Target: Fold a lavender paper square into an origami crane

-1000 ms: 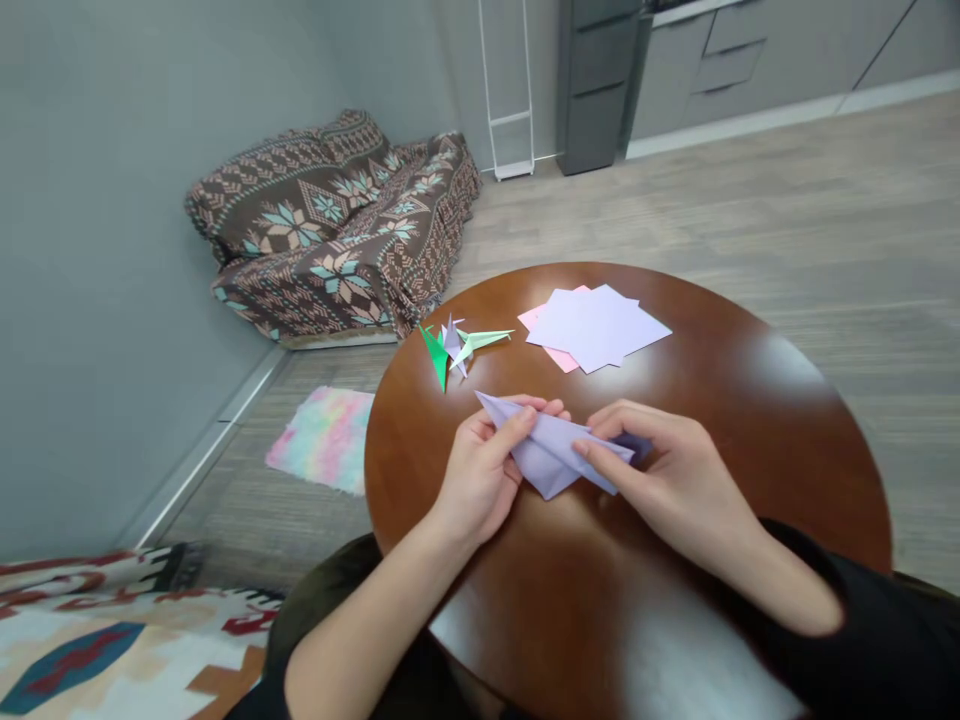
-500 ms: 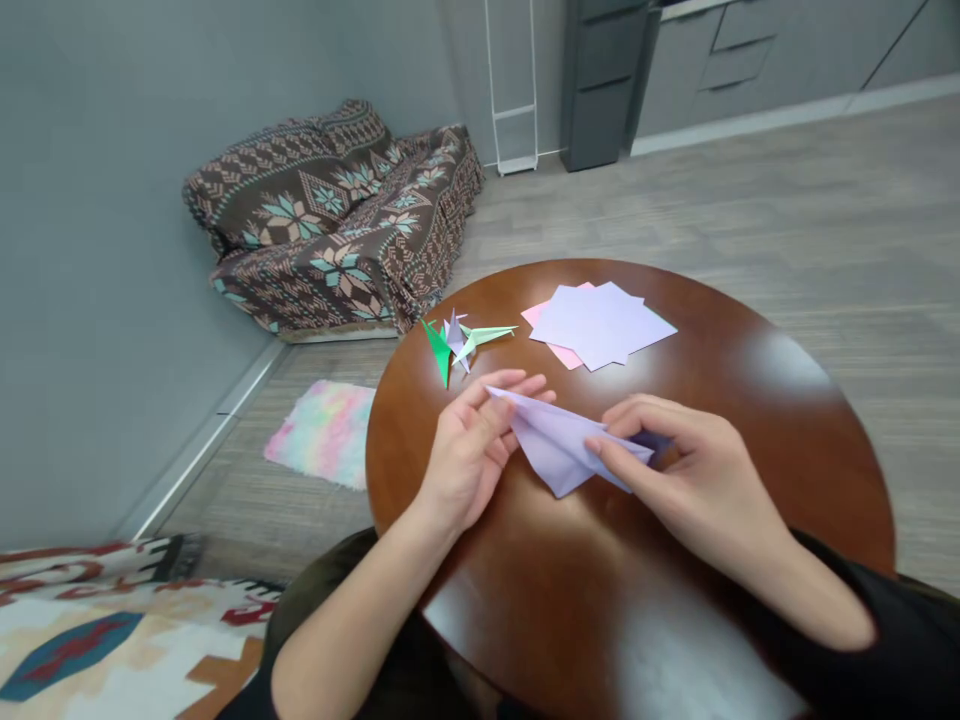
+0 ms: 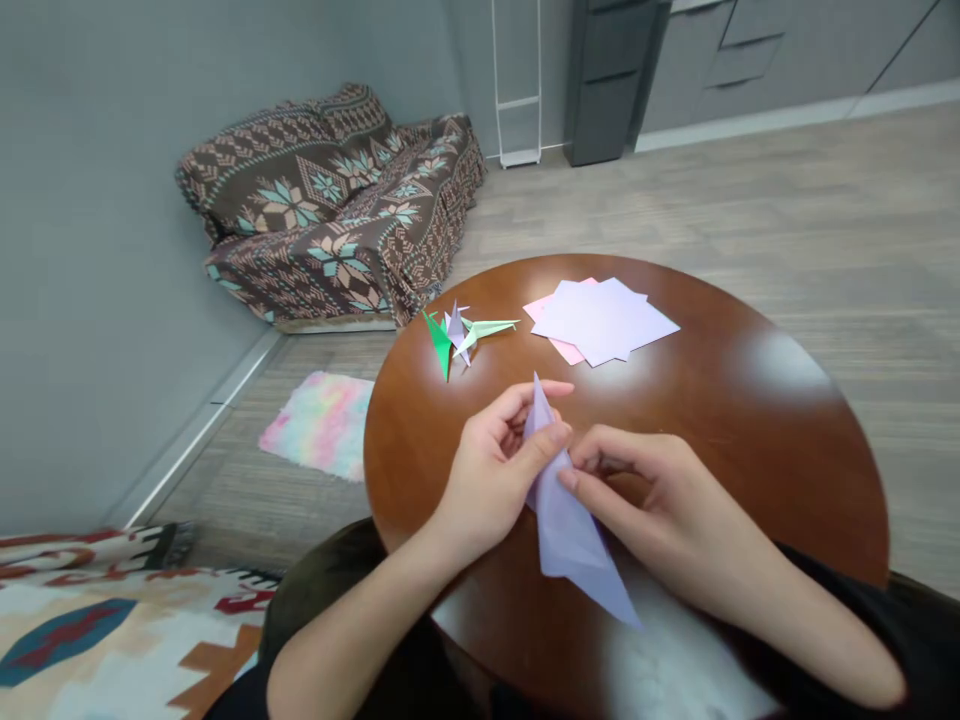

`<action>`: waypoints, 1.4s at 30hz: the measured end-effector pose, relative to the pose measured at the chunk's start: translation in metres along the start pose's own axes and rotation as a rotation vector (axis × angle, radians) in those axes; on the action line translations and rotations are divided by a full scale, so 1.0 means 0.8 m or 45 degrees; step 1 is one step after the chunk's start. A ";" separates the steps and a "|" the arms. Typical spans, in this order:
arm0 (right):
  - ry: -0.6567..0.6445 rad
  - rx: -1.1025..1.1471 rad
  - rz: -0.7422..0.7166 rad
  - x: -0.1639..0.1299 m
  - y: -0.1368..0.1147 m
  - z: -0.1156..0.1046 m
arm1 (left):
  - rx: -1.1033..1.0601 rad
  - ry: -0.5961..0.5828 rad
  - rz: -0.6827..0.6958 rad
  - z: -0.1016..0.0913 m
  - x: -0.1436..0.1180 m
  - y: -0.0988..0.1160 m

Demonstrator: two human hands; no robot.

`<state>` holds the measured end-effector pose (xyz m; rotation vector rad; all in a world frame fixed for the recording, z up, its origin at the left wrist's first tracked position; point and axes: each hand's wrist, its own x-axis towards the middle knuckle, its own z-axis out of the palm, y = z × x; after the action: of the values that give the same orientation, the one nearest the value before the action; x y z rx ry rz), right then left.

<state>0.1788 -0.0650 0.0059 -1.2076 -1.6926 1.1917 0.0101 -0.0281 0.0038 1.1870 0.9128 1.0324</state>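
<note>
Folded lilac paper [image 3: 570, 520], held over the table [image 3: 750, 420]: long axis from far tip to near-right tip; left hand [image 3: 491, 475] pinches the upper part, right hand [image 3: 652, 510] fingertips closed on its middle, both equally near.

the folded lilac piece [image 3: 570, 520] held between both hands is thin matt paper with sharp creases. the round table [image 3: 750, 420] is dark wood, polished and glossy, with pale reflections on its top. the loose sheets [image 3: 604, 320] are smooth matt paper, as are the small folded figures [image 3: 457, 335]. the sofa cover [image 3: 337, 210] is woven patterned cloth. the small pastel mat [image 3: 319, 425] looks fluffy.
</note>
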 end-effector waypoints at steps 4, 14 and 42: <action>0.008 -0.027 -0.032 0.000 0.001 0.004 | 0.079 -0.114 -0.028 0.002 -0.002 -0.004; 0.283 0.111 0.059 0.011 0.005 -0.032 | 0.138 -0.622 -0.279 -0.016 0.007 -0.012; 0.247 0.441 0.175 0.014 0.010 -0.030 | -0.616 -0.748 -0.695 -0.004 -0.007 -0.018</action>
<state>0.1995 -0.0465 0.0061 -1.1916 -1.2185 1.3378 0.0076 -0.0335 -0.0106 0.7015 0.4363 0.3824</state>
